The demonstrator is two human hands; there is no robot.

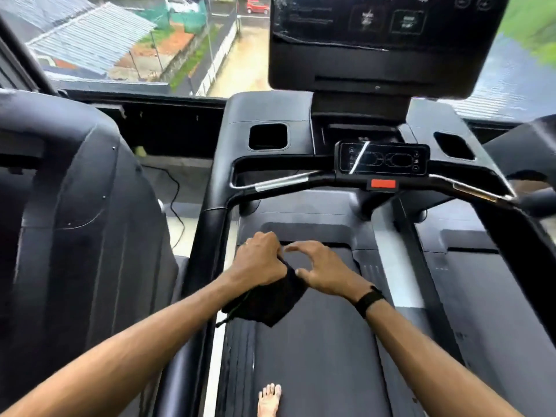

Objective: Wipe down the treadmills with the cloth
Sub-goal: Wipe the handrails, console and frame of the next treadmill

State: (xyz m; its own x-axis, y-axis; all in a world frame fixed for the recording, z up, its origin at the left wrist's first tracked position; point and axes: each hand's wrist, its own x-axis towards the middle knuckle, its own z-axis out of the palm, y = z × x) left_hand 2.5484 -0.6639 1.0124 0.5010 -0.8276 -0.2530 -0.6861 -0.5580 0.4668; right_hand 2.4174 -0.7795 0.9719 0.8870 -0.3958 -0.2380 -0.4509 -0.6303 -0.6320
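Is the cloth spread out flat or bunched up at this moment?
Bunched, not spread: the black cloth hangs in loose folds from the left hand, which grips its top; the right hand touches it with curled fingers.

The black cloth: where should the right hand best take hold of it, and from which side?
Probably the free lower corner of the black cloth, pinched from the right. The left hand grips its top, so it hangs below that fist; the right hand is open beside it.
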